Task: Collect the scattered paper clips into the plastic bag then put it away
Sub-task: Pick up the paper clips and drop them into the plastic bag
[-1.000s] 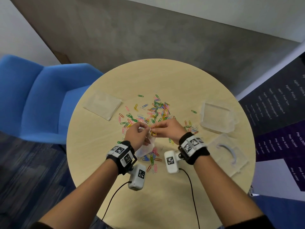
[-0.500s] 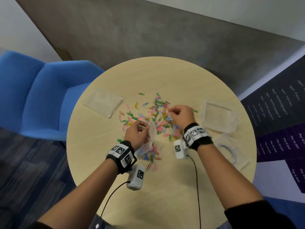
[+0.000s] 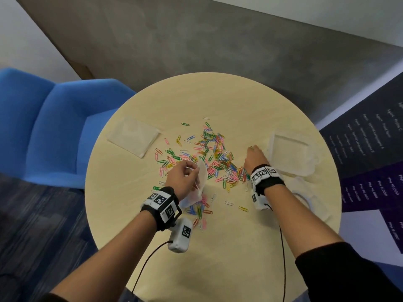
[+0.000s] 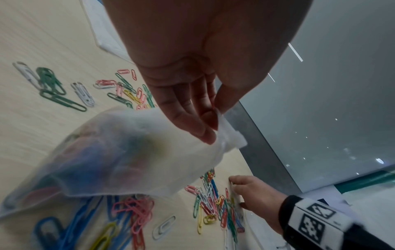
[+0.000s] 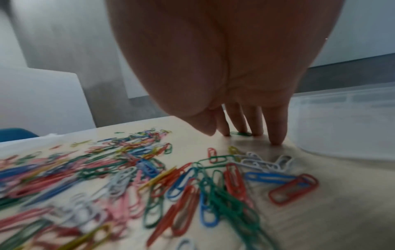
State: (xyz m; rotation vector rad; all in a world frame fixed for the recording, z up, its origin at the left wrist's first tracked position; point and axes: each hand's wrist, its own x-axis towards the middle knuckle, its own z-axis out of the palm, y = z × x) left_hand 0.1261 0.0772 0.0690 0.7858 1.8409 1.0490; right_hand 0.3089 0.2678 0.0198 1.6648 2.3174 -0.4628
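Observation:
Several coloured paper clips [image 3: 214,154] lie scattered over the middle of the round wooden table [image 3: 229,247]. My left hand [image 3: 194,171] pinches the rim of a small frosted plastic bag [image 3: 201,178] between thumb and fingers [image 4: 205,133]. The bag [image 4: 119,152] hangs down to the table with several clips inside. My right hand [image 3: 250,149] is at the right edge of the pile, beside a clear plastic box. Its straight fingertips [image 5: 275,140] touch the tabletop at a lone green clip [image 5: 241,133], and it holds nothing.
A flat clear bag [image 3: 133,138] lies at the table's left. A clear plastic box [image 3: 290,149] stands at the right, with a clear packet holding a white ring [image 3: 305,199] nearer me. A blue armchair [image 3: 54,127] stands left of the table.
My right hand left the bag's mouth and moved right across the pile to the green clip beside the clear box. The left hand keeps hold of the bag in about the same place.

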